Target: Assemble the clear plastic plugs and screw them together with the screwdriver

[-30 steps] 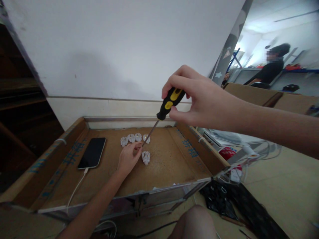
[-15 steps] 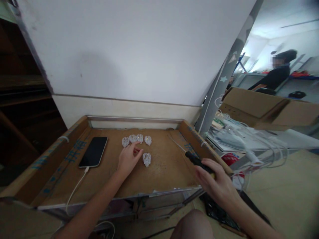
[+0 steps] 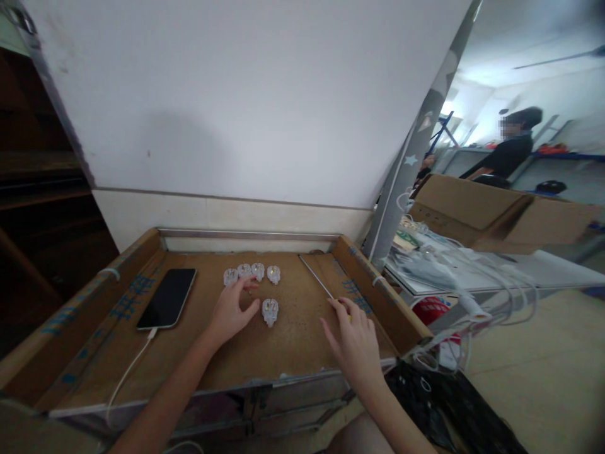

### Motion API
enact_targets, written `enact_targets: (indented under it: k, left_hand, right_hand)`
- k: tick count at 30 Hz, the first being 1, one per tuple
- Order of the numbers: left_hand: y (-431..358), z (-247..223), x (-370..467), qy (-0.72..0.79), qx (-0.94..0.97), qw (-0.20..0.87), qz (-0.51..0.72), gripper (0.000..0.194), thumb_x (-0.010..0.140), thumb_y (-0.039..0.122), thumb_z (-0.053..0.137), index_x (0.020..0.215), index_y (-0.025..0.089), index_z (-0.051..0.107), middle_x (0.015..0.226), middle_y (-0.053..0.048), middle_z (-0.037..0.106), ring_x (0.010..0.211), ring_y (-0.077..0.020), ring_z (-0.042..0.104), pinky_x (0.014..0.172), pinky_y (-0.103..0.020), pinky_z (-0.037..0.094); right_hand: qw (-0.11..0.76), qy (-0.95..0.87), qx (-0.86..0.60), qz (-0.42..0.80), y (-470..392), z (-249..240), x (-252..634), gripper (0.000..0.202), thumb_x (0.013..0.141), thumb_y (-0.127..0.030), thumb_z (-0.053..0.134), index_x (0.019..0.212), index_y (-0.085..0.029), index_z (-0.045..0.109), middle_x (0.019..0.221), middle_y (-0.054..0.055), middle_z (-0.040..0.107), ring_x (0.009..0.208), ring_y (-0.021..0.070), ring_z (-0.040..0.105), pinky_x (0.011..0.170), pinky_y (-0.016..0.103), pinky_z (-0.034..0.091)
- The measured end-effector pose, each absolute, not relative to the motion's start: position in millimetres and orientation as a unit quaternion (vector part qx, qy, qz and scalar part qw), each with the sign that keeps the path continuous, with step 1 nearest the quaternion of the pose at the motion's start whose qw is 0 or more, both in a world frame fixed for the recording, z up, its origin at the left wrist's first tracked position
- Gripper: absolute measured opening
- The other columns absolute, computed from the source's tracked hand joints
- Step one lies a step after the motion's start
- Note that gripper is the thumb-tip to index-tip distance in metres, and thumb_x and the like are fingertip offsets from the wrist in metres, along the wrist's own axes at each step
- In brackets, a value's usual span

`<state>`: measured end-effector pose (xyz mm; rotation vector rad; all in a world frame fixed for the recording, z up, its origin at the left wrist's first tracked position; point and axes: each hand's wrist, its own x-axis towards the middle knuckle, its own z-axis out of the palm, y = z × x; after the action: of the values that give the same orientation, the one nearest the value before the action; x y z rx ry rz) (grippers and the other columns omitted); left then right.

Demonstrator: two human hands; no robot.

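My left hand [image 3: 231,312] hovers low over the cardboard-lined surface, fingers apart, its fingertips close to a row of clear plastic plugs [image 3: 244,270]. It holds nothing that I can see. One more clear plug [image 3: 273,273] stands just right of that row. Nearer to me, right of my left thumb, is a single clear plug [image 3: 270,311] with metal pins. A screwdriver [image 3: 316,275] lies slanted with its thin shaft pointing away from me. Over its mostly hidden handle rests my right hand [image 3: 354,334], fingers stretched and thumb apart.
A phone [image 3: 167,299] with a white charging cable [image 3: 130,369] lies at the left of the tray. Raised cardboard sides [image 3: 387,299] edge the tray. To the right, a side table holds white cables [image 3: 454,271]; a cardboard box [image 3: 467,205] and a person [image 3: 508,151] are behind.
My right hand has moved left and laid the screwdriver down, its fingers now loosened over the handle. My left hand has opened wider beside the plugs. The view has shifted slightly.
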<state>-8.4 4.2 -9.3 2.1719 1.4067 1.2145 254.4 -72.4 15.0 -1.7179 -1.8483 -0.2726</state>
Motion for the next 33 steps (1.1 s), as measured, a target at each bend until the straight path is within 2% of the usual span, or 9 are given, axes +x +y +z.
enact_targets:
  k: [2, 4, 8, 12, 15, 20, 27, 30, 33]
  left_hand:
    - [-1, -11, -8, 0.457, 0.796, 0.142, 0.371, 0.059, 0.07, 0.033, 0.064, 0.126, 0.022, 0.046, 0.116, -0.007, 0.062, 0.108, -0.0252, 0.054, 0.096, -0.04, 0.039]
    - [-4, -13, -6, 0.447, 0.819, 0.147, 0.329, 0.069, 0.066, 0.038, 0.068, 0.129, 0.023, 0.044, 0.118, -0.007, 0.06, 0.109, -0.027, 0.053, 0.096, -0.041, 0.037]
    - [-4, -14, -3, 0.458, 0.825, 0.158, 0.29, 0.074, 0.064, 0.036, 0.069, 0.131, 0.022, 0.042, 0.114, -0.008, 0.062, 0.106, -0.0276, 0.054, 0.094, -0.042, 0.037]
    - [-3, -12, -2, 0.457, 0.825, 0.176, 0.283, 0.08, 0.06, 0.031, 0.071, 0.133, 0.022, 0.039, 0.117, -0.008, 0.061, 0.107, -0.0276, 0.054, 0.095, -0.041, 0.035]
    - [-4, -9, -1, 0.462, 0.819, 0.184, 0.285, 0.082, 0.059, 0.033, 0.072, 0.133, 0.022, 0.039, 0.115, -0.008, 0.062, 0.104, -0.0273, 0.055, 0.094, -0.041, 0.035]
    - [-6, -7, 2, 0.473, 0.818, 0.165, 0.282, 0.076, 0.062, 0.037, 0.07, 0.131, 0.022, 0.042, 0.111, -0.008, 0.063, 0.103, -0.028, 0.055, 0.093, -0.041, 0.036]
    - [-11, -5, 3, 0.466, 0.818, 0.144, 0.305, 0.073, 0.066, 0.039, 0.07, 0.131, 0.022, 0.043, 0.114, -0.008, 0.062, 0.106, -0.0282, 0.053, 0.093, -0.043, 0.038]
    - [-7, -3, 3, 0.459, 0.808, 0.126, 0.346, 0.056, 0.077, 0.038, 0.06, 0.128, 0.022, 0.046, 0.121, -0.008, 0.059, 0.111, -0.0259, 0.052, 0.096, -0.042, 0.037]
    - [3, 2, 6, 0.45, 0.811, 0.098, 0.36, 0.037, 0.084, 0.032, 0.052, 0.12, 0.023, 0.053, 0.116, -0.007, 0.062, 0.108, -0.0237, 0.054, 0.095, -0.041, 0.039]
  right_hand:
    - [0.308, -0.702, -0.642, 0.026, -67, 27, 228, 0.034, 0.082, -0.025, 0.052, 0.114, -0.016, 0.052, 0.119, 0.016, 0.053, 0.112, 0.0335, 0.049, 0.09, 0.05, 0.04]
    - [0.309, -0.712, -0.627, 0.07, -58, 33, 202, 0.034, 0.08, -0.025, 0.054, 0.113, -0.016, 0.05, 0.112, 0.013, 0.056, 0.108, 0.0273, 0.052, 0.091, 0.042, 0.042]
    - [0.3, -0.725, -0.606, 0.133, -34, 27, 163, 0.037, 0.071, -0.028, 0.064, 0.104, -0.018, 0.051, 0.106, 0.008, 0.057, 0.097, 0.0212, 0.059, 0.082, 0.031, 0.047]
    - [0.3, -0.713, -0.613, 0.16, -20, 17, 142, 0.027, 0.065, -0.011, 0.059, 0.09, -0.017, 0.052, 0.097, 0.008, 0.058, 0.084, 0.0222, 0.06, 0.072, 0.032, 0.046]
    - [0.329, -0.693, -0.617, 0.179, -16, 14, 140, 0.026, 0.061, -0.009, 0.058, 0.085, -0.017, 0.052, 0.092, 0.007, 0.058, 0.079, 0.0212, 0.059, 0.069, 0.032, 0.043]
    - [0.414, -0.641, -0.597, 0.249, -6, 4, 157, 0.022, 0.061, -0.019, 0.062, 0.08, -0.018, 0.053, 0.077, 0.002, 0.059, 0.066, 0.0163, 0.056, 0.063, 0.03, 0.043]
    - [0.532, -0.562, -0.519, 0.363, 8, -12, 182, 0.028, 0.066, -0.035, 0.062, 0.087, -0.018, 0.054, 0.077, 0.003, 0.063, 0.058, 0.0135, 0.058, 0.048, 0.025, 0.047]
    - [0.549, -0.555, -0.492, 0.385, 9, -13, 185, 0.033, 0.064, -0.038, 0.066, 0.088, -0.018, 0.057, 0.075, 0.002, 0.063, 0.06, 0.0138, 0.059, 0.052, 0.026, 0.049]
    - [0.543, -0.574, -0.471, 0.393, 13, -12, 183, 0.038, 0.064, -0.037, 0.067, 0.095, -0.016, 0.06, 0.077, 0.003, 0.064, 0.064, 0.0147, 0.061, 0.06, 0.029, 0.052]
